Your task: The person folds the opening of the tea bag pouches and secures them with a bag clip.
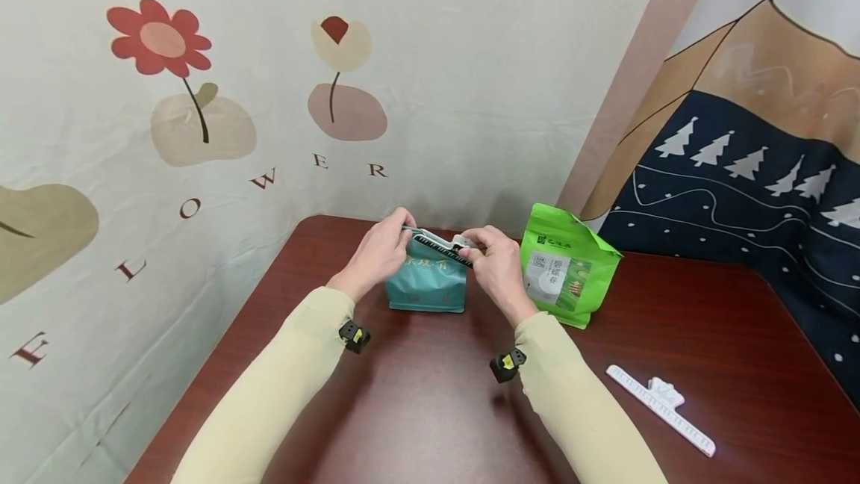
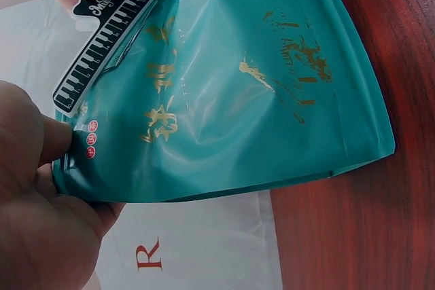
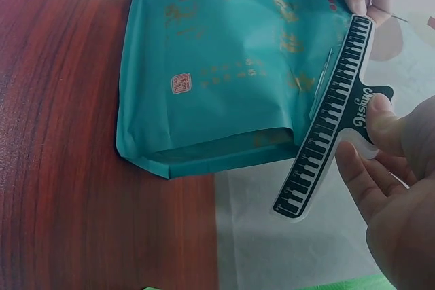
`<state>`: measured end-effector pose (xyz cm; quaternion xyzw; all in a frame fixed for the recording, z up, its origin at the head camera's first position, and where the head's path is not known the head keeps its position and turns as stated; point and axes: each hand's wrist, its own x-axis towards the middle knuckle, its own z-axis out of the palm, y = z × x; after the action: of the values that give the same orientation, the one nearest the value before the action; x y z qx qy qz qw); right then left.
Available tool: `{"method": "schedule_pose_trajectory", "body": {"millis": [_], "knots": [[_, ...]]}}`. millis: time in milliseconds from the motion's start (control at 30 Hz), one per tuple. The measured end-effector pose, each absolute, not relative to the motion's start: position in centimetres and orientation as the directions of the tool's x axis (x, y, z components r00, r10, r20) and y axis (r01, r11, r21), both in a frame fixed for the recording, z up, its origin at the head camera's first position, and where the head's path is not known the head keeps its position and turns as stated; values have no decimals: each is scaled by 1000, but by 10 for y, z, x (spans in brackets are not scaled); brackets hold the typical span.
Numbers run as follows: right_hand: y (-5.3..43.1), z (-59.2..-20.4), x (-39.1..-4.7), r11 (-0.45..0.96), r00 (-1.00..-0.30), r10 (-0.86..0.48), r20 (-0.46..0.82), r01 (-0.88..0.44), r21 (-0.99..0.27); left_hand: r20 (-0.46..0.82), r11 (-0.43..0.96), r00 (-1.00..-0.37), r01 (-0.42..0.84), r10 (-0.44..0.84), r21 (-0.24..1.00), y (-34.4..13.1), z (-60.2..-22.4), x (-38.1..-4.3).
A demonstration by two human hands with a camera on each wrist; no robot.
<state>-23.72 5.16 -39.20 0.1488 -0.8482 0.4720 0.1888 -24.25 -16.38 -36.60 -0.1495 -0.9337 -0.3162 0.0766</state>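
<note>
Your right hand pinches the piano-key clip by its tab, its long axis running along the teal bag's top; your left hand grips the bag's corner on the surface.

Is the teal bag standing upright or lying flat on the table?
Upright: the teal bag stands on its base on the table, its top at the hands.

- Head view looks forward and down over the table, toward 12 o'clock.
- Left wrist view sits close beside the teal bag.
- Right wrist view, equally close, shares that bag and its clip.
</note>
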Motion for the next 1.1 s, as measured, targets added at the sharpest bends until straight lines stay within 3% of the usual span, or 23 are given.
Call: {"method": "schedule_pose_trajectory", "body": {"millis": [1100], "knots": [[42,-390,-236,487,-887,-44,460,-421,-765,174,729,-950,312,261,610,-167,-365,-239]]}}
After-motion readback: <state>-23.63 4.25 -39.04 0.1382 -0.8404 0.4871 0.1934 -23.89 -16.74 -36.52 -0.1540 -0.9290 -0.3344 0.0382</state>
